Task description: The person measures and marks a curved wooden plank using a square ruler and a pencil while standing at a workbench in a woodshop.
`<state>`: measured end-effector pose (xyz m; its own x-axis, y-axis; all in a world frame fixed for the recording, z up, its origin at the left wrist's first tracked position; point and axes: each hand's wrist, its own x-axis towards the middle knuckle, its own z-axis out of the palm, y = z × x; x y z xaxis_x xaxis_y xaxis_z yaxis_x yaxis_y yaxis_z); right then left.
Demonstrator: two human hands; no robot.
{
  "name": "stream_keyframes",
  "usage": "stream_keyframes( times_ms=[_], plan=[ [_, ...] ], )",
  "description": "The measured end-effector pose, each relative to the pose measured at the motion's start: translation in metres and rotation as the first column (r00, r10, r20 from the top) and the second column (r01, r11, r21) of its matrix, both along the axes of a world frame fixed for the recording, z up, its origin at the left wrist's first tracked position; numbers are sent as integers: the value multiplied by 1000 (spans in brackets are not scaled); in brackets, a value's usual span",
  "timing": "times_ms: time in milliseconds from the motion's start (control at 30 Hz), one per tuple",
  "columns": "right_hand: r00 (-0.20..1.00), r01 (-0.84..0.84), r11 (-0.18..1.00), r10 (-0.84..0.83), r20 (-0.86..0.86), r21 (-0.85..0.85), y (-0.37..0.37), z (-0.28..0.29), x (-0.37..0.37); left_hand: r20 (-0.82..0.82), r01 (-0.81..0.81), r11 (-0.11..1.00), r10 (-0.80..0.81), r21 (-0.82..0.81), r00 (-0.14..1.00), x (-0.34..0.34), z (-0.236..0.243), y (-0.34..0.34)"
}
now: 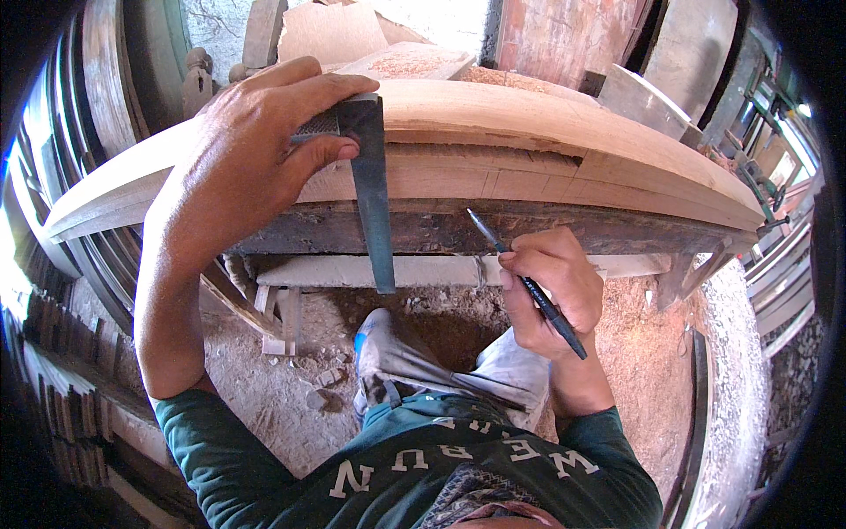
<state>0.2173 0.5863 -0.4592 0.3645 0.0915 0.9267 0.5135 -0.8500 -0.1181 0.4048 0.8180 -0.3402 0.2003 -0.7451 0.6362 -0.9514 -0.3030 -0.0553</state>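
We locate the board (493, 110) ahead of the body, its long axis running from left to right on top of a dark beam (423, 231). Our left hand (247, 141) is the nearer to it, over its left half. This hand grasps the square (373, 207), thumb on the near side and fingers over the top; the blade crosses the board's near face and points back toward us, past the beam. Our right hand (557, 286) pinches the pen (539, 295) between thumb and fingers. The pen slants up and to the left, its tip right of the blade and in front of the beam, just short of the board's lower edge. We cannot tell whether the tip touches the beam. Thin lines (492, 183) mark the board's near face. We identify no container; loose shavings (410, 63) lie beyond the board.
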Motion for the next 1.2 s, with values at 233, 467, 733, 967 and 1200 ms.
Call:
stream_keyframes(
  times_ms=[233,467,733,967,1200],
  plan=[
    [999,-37,999,36,-22,-21,6,4,4,-11,-39,999,40,11,999,-5,2,-1],
    [990,-138,988,140,19,-74,18,7,25,-41,-13,1000,13,-1,999,-5,1,-2],
    [993,-105,993,108,40,-61,22,11,31,-75,-39,999,39,-10,996,-7,2,-2],
    [992,-111,988,117,45,-110,22,17,37,-67,-34,999,33,-18,997,-5,1,-1],
    [983,-41,976,77,164,-216,22,24,62,-72,-15,1000,15,-5,997,-6,4,-2]
  ],
)
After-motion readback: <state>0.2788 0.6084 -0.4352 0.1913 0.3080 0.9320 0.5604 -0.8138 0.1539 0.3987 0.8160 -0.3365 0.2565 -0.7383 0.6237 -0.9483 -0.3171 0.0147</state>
